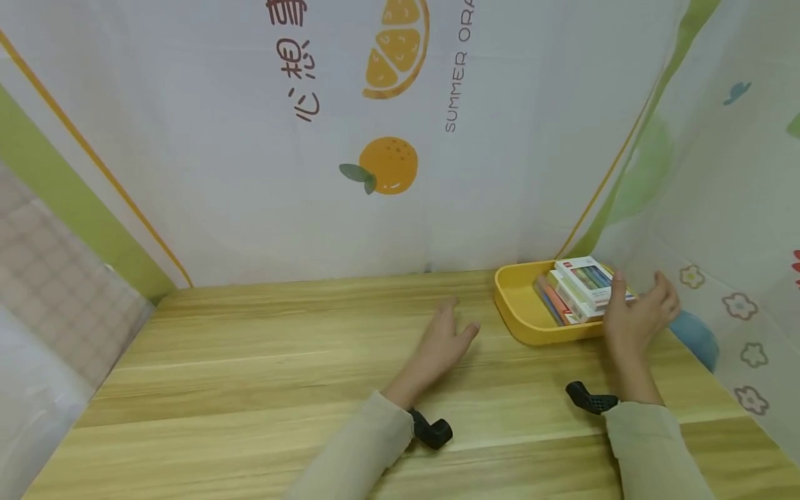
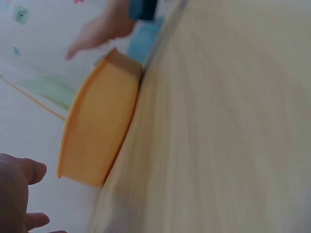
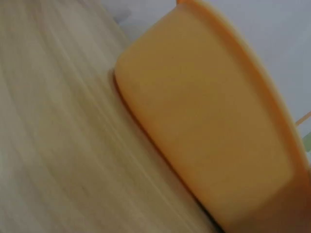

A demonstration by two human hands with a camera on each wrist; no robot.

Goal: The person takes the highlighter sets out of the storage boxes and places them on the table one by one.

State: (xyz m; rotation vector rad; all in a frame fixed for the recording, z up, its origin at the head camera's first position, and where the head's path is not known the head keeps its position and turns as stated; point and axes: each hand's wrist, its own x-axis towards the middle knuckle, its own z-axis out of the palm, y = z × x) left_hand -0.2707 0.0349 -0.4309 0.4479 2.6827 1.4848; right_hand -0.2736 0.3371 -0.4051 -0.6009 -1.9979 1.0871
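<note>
A yellow plastic basket [image 1: 542,336] stands at the back right of the wooden table. Inside lie small white boxes, the top box [image 1: 584,276] printed with coloured sticks, and some thin coloured items [image 1: 553,303] beside them. My right hand [image 1: 636,321] hovers at the basket's right front rim, fingers loosely bent, with nothing seen in its grasp. To the left of the basket, my left hand [image 1: 439,351] is over the table, thumb apart from the fingers and holding nothing. The basket's side [image 3: 194,107] fills much of the right wrist view, where the right hand is hidden.
A white printed curtain [image 1: 487,201] hangs along the table's back edge, and another patterned sheet [image 1: 737,229] borders the right side close to the basket. Bare wood [image 1: 281,361] stretches left of the hands. Black wrist devices [image 1: 432,432] sit at both cuffs.
</note>
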